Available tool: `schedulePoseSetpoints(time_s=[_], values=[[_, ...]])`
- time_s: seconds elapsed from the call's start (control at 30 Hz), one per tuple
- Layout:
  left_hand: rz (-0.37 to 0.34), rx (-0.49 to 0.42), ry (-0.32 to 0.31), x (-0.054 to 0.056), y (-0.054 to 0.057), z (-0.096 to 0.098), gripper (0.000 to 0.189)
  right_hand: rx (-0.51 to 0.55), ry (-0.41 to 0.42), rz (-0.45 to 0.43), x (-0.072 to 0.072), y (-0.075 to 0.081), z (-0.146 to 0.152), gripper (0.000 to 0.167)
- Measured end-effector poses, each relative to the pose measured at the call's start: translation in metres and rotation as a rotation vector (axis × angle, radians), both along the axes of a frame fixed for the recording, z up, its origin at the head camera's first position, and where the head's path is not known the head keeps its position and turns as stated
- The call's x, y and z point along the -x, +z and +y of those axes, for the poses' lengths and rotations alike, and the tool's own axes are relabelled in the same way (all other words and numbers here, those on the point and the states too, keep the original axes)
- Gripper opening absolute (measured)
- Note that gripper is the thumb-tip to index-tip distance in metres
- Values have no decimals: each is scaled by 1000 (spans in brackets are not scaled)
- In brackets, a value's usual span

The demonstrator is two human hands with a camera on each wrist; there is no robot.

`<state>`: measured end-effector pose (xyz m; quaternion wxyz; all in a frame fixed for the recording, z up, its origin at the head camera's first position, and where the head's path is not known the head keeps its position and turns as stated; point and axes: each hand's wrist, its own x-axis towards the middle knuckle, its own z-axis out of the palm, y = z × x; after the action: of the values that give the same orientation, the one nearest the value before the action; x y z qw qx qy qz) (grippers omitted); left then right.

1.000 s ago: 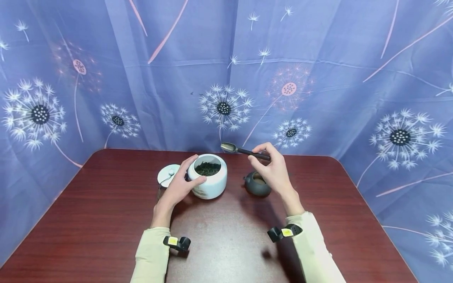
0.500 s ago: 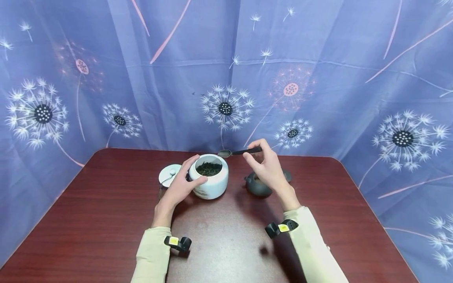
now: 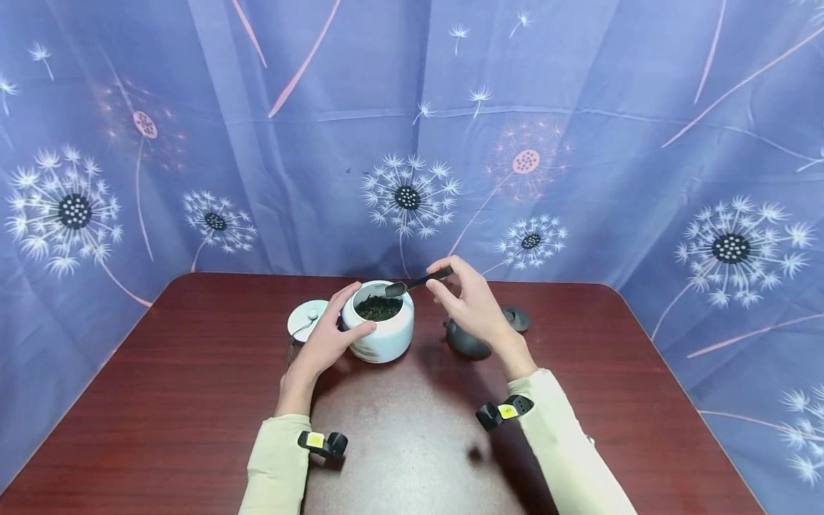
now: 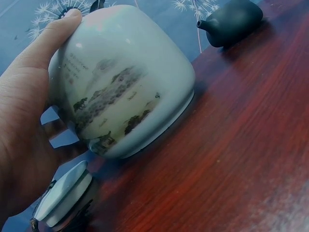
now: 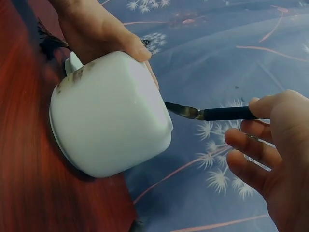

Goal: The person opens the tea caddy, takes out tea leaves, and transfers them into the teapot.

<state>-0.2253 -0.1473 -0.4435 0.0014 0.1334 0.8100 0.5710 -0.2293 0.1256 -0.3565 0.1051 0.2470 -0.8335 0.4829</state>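
Note:
A white ceramic tea jar (image 3: 386, 342) stands uncovered on the table, dark dried tea leaves (image 3: 378, 308) inside. My left hand (image 3: 320, 342) holds it from the left, thumb near the front rim and fingers around the far side. A painted landscape decorates its wall in the left wrist view. My right hand (image 3: 475, 306) pinches the dark handle of a tea scoop (image 5: 227, 113). The scoop's metal bowl tilts downward over the jar's mouth, its tip at the inner right side above the leaves. Beneath the right hand sits a dark teapot (image 3: 465, 343), partly hidden by it.
Left of the jar lies its white lid (image 3: 302, 315) with a cord, partly behind the left hand. The teapot's dark lid (image 3: 516, 318) rests right of the teapot. A blue dandelion-print curtain (image 3: 309, 179) hangs behind the reddish-brown table (image 3: 193, 400).
My right hand has moved left with the scoop, whose bowl has gone from beyond the jar's right side down into its mouth. The left hand and jar stay in place.

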Motion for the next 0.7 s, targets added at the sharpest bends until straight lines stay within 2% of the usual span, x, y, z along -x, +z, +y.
schedulePoseSetpoints(time_s=[0.17, 0.2, 0.23, 0.4, 0.6, 0.7], values=[[-1, 1, 6, 0, -1, -1, 84, -56, 48, 47, 2, 1, -7, 20], [-2, 2, 9, 0, -2, -1, 84, -68, 54, 53, 3, 0, -8, 21], [9, 4, 10, 3, -7, -1, 85, -76, 60, 63, 4, -2, -10, 21], [11, 5, 14, 3, -8, 1, 85, -110, 68, 116, 7, -9, -16, 22], [13, 11, 13, 4, -8, 0, 84, -290, -3, 323, 6, -9, -28, 24], [15, 6, 8, 4, -8, 1, 84, -339, -15, 392, 5, -9, -34, 25]])
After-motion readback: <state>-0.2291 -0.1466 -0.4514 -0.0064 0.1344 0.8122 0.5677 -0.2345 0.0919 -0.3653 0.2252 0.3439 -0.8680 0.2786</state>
